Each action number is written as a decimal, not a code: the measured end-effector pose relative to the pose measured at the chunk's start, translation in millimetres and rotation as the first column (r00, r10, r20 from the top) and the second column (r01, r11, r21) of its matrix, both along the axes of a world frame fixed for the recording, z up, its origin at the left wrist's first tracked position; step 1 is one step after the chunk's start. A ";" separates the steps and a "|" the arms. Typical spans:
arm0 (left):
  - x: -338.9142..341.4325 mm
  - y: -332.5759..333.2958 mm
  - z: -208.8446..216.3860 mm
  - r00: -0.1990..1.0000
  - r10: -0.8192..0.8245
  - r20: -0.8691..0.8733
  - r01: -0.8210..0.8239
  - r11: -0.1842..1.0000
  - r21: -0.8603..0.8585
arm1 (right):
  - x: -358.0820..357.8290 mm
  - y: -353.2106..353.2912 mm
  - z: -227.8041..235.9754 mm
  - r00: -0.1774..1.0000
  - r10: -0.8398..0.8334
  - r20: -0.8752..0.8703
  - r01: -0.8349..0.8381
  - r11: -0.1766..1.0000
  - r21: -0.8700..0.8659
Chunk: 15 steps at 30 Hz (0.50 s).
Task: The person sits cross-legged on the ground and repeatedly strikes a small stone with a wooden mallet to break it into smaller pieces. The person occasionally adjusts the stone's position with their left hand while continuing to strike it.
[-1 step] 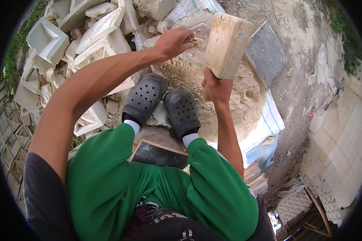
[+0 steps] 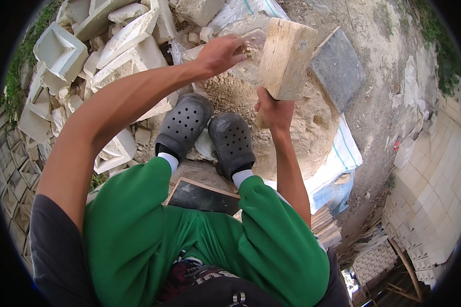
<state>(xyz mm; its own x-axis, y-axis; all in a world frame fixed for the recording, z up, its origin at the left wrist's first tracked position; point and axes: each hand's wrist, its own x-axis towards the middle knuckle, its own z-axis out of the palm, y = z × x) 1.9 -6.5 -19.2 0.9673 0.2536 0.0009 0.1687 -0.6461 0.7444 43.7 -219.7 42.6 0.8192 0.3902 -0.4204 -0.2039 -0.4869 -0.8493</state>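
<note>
My right hand (image 2: 276,108) is wrapped round the short handle of a wooden mallet. The pale, blocky head of the wooden mallet (image 2: 288,59) is raised above a heap of crumbly tan powder (image 2: 284,143). My left hand (image 2: 220,55) is stretched forward over the far left part of the heap. Its fingers are loosely bent, with thumb and fingers apart, and nothing shows clearly between them. A lumpy, greyish-tan mass (image 2: 255,43) lies just beside its fingertips, partly behind the mallet head.
Broken white moulded pieces (image 2: 130,61) are piled at the left. A grey flat slab (image 2: 338,69) lies right of the mallet. White woven sacking (image 2: 347,148) spreads under the heap. My grey clogs (image 2: 231,140) rest at its near edge, with a dark board (image 2: 202,198) between my legs.
The mallet and my right hand have shifted slightly to the left. My left hand has stayed in place.
</note>
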 end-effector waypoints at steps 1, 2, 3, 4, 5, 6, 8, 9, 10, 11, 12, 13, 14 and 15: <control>-0.1 0.4 0.2 1.000 -0.007 -0.015 0.007 1.000 0.003 | -0.1 -0.1 -2.4 0.998 0.047 -0.051 -0.053 0.992 -0.115; -0.3 0.3 -0.3 0.999 -0.015 -0.029 0.015 1.000 0.004 | 1.2 0.3 -5.5 0.990 0.088 -0.107 -0.110 0.968 -0.226; -0.6 -0.4 -0.8 1.000 -0.010 -0.022 0.010 1.000 0.001 | 1.8 0.5 -8.1 0.978 0.121 -0.167 -0.171 0.928 -0.331; -0.9 -1.4 -1.2 1.000 -0.005 -0.015 0.005 1.000 -0.002 | 0.0 1.0 -10.0 0.980 0.096 -0.173 -0.147 0.938 -0.314; -0.5 0.3 -1.7 1.000 0.003 -0.009 -0.003 1.000 0.001 | 1.0 3.4 -8.8 0.983 0.069 -0.171 -0.118 0.949 -0.292; 0.4 2.4 -2.2 1.000 0.002 -0.013 -0.001 1.000 0.012 | 2.4 6.2 -5.8 0.985 0.041 -0.170 -0.087 0.959 -0.271; 2.2 4.2 -2.1 1.000 -0.002 -0.021 0.003 1.000 0.028 | 5.0 8.8 1.3 0.988 0.013 -0.152 -0.051 0.968 -0.247; 2.8 3.2 -1.6 1.000 -0.001 -0.019 0.001 1.000 0.017 | 6.6 7.9 5.4 0.991 0.012 -0.136 -0.046 0.968 -0.245; 3.3 1.7 -1.1 1.000 0.000 -0.017 0.000 1.000 0.007 | 7.6 6.7 8.7 0.993 0.012 -0.120 -0.041 0.969 -0.244; 2.8 1.6 -1.6 1.000 0.005 -0.017 -0.005 1.000 -0.001 | 7.1 6.1 11.6 0.995 0.017 -0.099 -0.036 0.981 -0.191; 2.6 1.8 -2.2 1.000 0.009 -0.020 -0.008 1.000 0.027 | 6.2 5.3 14.3 0.997 0.022 -0.078 -0.033 0.990 -0.137; 2.0 1.7 -2.7 1.000 0.013 -0.024 -0.011 0.998 0.054 | 5.9 5.5 15.3 0.998 0.027 -0.058 -0.032 0.996 -0.082; 2.8 0.8 -1.8 1.000 0.010 -0.026 -0.008 0.997 0.080 | 3.9 5.5 11.9 0.999 0.018 -0.048 -0.019 0.999 -0.031; 2.7 0.7 -0.8 0.999 0.023 -0.037 -0.020 0.998 0.060 | -0.1 6.0 4.6 0.999 0.009 -0.039 -0.008 1.000 0.020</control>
<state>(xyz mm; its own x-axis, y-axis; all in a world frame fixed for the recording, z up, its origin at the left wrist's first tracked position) 4.6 -5.7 -20.1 0.9613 0.2748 -0.0202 0.2104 -0.6848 0.6977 43.6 -213.7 47.2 0.7990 0.4059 -0.4438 -0.2328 -0.4717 -0.8505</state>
